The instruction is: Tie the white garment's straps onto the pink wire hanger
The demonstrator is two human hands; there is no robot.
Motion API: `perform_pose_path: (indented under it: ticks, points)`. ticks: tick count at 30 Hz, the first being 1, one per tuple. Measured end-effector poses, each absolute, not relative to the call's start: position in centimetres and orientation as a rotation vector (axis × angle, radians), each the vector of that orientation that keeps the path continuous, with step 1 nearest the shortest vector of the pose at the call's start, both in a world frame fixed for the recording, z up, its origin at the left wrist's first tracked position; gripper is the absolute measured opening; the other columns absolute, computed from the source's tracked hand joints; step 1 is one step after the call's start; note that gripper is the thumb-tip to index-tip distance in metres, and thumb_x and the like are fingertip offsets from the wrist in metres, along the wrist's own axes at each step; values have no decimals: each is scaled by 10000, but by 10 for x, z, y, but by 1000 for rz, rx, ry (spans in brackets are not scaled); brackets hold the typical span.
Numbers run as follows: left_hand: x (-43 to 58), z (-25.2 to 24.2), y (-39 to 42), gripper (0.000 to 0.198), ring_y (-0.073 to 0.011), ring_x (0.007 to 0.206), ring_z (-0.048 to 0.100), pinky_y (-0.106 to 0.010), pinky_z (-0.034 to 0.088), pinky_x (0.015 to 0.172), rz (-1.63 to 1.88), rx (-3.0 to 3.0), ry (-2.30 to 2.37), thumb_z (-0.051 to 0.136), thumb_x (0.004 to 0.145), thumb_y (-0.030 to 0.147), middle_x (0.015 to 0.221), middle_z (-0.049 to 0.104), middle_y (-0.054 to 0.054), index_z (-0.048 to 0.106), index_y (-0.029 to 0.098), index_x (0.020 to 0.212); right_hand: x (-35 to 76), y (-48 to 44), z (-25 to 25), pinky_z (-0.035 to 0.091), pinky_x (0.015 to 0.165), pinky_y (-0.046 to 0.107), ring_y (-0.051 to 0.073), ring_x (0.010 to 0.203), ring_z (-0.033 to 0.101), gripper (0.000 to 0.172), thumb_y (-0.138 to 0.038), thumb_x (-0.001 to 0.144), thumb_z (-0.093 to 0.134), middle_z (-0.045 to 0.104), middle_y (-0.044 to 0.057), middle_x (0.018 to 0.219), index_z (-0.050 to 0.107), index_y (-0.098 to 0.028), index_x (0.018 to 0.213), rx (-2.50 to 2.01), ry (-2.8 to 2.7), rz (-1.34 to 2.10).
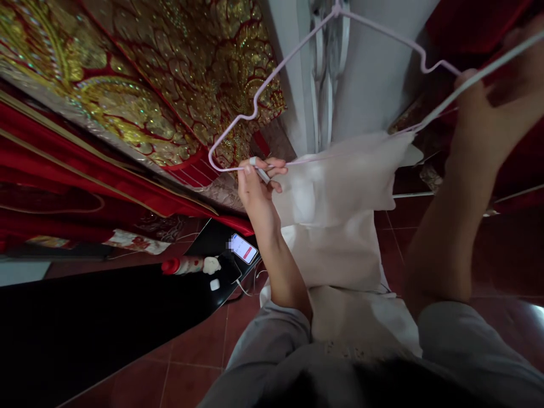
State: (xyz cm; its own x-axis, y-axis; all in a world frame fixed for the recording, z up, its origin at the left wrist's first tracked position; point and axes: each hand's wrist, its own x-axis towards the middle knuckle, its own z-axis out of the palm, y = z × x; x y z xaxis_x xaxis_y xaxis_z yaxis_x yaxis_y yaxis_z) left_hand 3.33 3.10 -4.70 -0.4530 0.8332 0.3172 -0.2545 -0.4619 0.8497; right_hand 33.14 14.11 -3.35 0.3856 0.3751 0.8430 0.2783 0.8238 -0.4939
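A pale pink wire clothes hanger (290, 55) is held up in front of me. My left hand (255, 187) is closed around the left end of its bottom bar, and small white pieces show at the fingers. Sheer white fabric (340, 181) hangs from the bar, between my hands. On the right, my right hand (488, 107) is raised beside the hanger's other end, with the thumb close to it. Its fingers are smeared, so their grip is unclear. A pale strap or rod (450, 102) crosses in front of that hand and slants down to the fabric.
Red and gold sequined garments (191, 68) hang close on the left. A black table (106, 317) below them bears a lit phone (243, 248), a red-capped bottle (182, 265) and a small white case (215, 284). Red tiles (195, 334) cover the floor.
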Motion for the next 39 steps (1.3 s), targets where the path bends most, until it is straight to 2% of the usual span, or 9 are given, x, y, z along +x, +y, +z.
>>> perform_pose_path:
  ticks: [4, 10, 19, 22, 25, 28, 31, 34, 39]
  points:
    - [37, -46, 30, 367, -170, 769, 716, -260, 433, 529, 1967, 977, 1042, 573, 1001, 601, 901, 748, -48, 549, 252, 890, 311, 111, -50, 549, 997, 348, 142, 1016, 727, 183, -414, 847, 815, 772, -88, 1007, 817, -381, 1027, -582, -921, -138]
    - [41, -50, 29, 365, -146, 741, 700, -231, 452, 544, 1933, 976, 1084, 562, 1012, 577, 941, 758, -55, 573, 232, 893, 265, 65, -49, 477, 607, 352, 120, 627, 497, 231, -417, 819, 846, 718, 7, 956, 808, -391, 1045, -939, -1550, 343]
    - [3, -64, 32, 234, -228, 1106, 705, -338, 573, 840, 2550, 933, 1394, 528, 947, 175, 1204, 748, -80, 737, 194, 1049, 272, 65, -51, 379, 540, 325, 137, 657, 441, 281, -542, 774, 821, 674, 36, 965, 797, -379, 1001, -998, -1565, 367]
    - [-18, -58, 36, 186, -248, 1230, 676, -434, 517, 1119, 2571, 1168, 1316, 720, 922, 263, 1244, 747, -63, 764, 232, 1099, 270, 65, -55, 391, 536, 320, 143, 689, 453, 337, -527, 750, 850, 681, 42, 1047, 785, -387, 1049, -1005, -1589, 406]
    - [-31, -41, 45, 427, -301, 1356, 620, -464, 450, 1214, 2152, 1597, 1243, 888, 783, 442, 1318, 722, -79, 759, 250, 1142, 269, 65, -58, 389, 519, 310, 108, 631, 437, 339, -471, 761, 853, 656, 40, 1039, 778, -342, 1066, -973, -1604, 396]
    - [-30, -16, 54, 455, -318, 1263, 661, -464, 515, 1126, 1812, 1726, 1284, 944, 712, 470, 1161, 752, -64, 754, 258, 1067, 269, 65, -60, 375, 491, 286, 56, 559, 411, 352, -438, 771, 851, 624, 35, 1052, 756, -290, 1076, -943, -1603, 357]
    - [-22, 7, 62, 209, -266, 1070, 688, -408, 559, 980, 1672, 1729, 1334, 830, 881, 382, 828, 696, -21, 699, 230, 822, 271, 66, -63, 374, 485, 276, 53, 568, 416, 405, -497, 777, 851, 617, 47, 1110, 727, -279, 1095, -938, -1606, 340]
    - [-18, 16, 70, 389, -225, 970, 675, -349, 541, 888, 1641, 1670, 1275, 690, 1007, 280, 635, 559, -9, 577, 199, 643, 273, 67, -66, 392, 488, 290, 64, 587, 415, 456, -557, 771, 846, 609, 61, 1159, 708, -287, 1113, -953, -1611, 353]
    - [-18, -18, 73, 197, -139, 793, 667, -287, 518, 742, 1917, 1249, 1148, 713, 996, 211, 718, 636, 21, 664, 195, 806, 273, 67, -73, 484, 535, 330, 115, 655, 495, 493, -582, 773, 825, 626, 72, 1231, 682, -337, 1177, -1061, -1661, 378]
